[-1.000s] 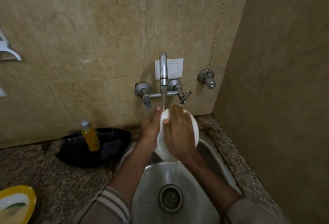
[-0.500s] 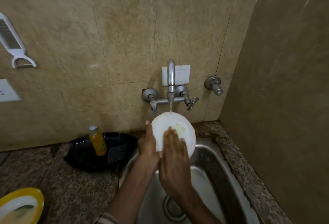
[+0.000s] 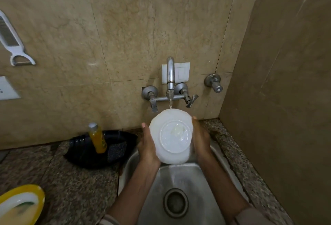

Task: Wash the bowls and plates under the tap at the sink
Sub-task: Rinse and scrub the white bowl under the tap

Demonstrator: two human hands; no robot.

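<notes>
Two hands share the work at this moment, and below and between them lies the largest thing, the steel sink (image 3: 180, 176), its drain straight beneath the wrists. Out to the left of the left hand (image 3: 147, 147) runs the speckled tabletop (image 3: 71, 185), carrying a black tray (image 3: 100, 151) with a yellow bottle (image 3: 97, 138) standing in it, and nearer the person a yellow-rimmed plate (image 3: 38, 198), seemingly not yet washed. Between the palms is the white plate (image 3: 172, 136), tilted up on edge with its face toward the camera; each hand is pressed flat against one side of the rim, fingers extended, so both are grasping it. Above the fingertips the tap (image 3: 170, 74) runs, its stream landing on the plate's top rim. A pale smear sits near the plate's centre. To rinse well, I judge the right hand (image 3: 200, 138) should keep a firm hold while the plate is turned, so water sheets across that smear, since a wet rim may slip.
</notes>
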